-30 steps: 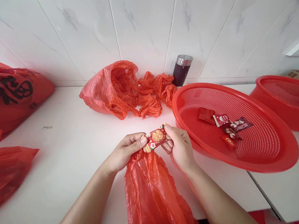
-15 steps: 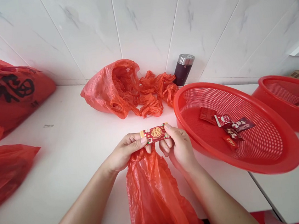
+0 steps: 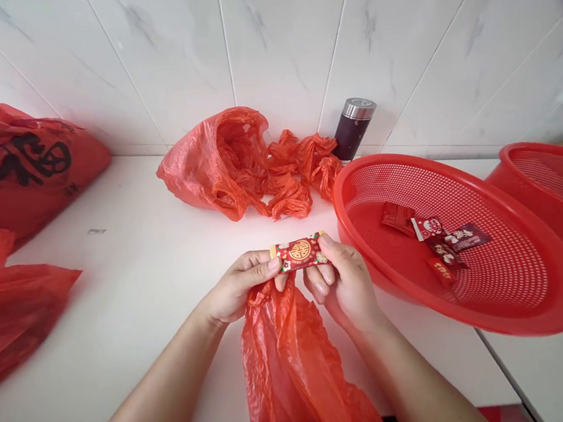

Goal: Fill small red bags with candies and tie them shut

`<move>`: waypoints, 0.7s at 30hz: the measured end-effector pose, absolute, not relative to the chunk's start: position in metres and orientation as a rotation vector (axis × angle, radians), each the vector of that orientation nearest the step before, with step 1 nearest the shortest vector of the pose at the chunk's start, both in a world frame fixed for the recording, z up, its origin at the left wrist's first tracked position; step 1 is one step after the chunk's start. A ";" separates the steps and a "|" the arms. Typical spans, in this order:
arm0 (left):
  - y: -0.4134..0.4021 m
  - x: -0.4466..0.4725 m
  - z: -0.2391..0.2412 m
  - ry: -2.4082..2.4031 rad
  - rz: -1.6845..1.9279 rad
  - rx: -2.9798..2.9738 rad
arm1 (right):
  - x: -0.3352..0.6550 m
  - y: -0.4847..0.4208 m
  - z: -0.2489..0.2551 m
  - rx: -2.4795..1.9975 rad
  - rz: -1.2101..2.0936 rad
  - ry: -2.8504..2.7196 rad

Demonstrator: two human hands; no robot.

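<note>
A small red wrapped candy [image 3: 301, 253] with a gold emblem and yellow ends is stretched between my two hands. My left hand [image 3: 242, 285] pinches its left end between thumb and fingers. Under those same fingers hangs a red plastic bag [image 3: 293, 371], which drops past the table's front edge. My right hand [image 3: 346, 278] is closed with the thumb on the candy's right end. Just right of it stands a red perforated basket [image 3: 493, 215] with several wrapped candies [image 3: 444, 251] at its bottom.
Crumpled red plastic bags [image 3: 216, 164] lie by the tiled wall, beside a dark thermos [image 3: 353, 129] with a silver lid. A large red bag with black lettering [image 3: 30, 170] and another red bag [image 3: 15, 313] sit at left. A second basket [image 3: 554, 175] stands far right on the table [image 3: 131, 267].
The view has shifted a little, so the surroundings sit slightly further right. Both hands keep the same hold on the candy, and the bag still hangs below.
</note>
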State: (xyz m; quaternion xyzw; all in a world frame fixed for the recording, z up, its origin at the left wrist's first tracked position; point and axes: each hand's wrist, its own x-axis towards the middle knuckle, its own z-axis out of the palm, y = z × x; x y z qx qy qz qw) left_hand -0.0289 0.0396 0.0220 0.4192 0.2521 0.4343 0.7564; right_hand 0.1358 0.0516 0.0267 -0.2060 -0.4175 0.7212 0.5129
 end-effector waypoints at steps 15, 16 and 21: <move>0.040 -0.029 0.021 0.565 0.936 0.888 | 0.135 0.052 0.027 -0.502 1.734 -0.995; 0.040 -0.029 0.021 0.566 0.934 0.888 | 0.135 0.052 0.027 -0.497 1.735 -0.994; 0.040 -0.030 0.021 0.581 0.924 0.926 | 0.136 0.052 0.026 -0.460 1.739 -1.002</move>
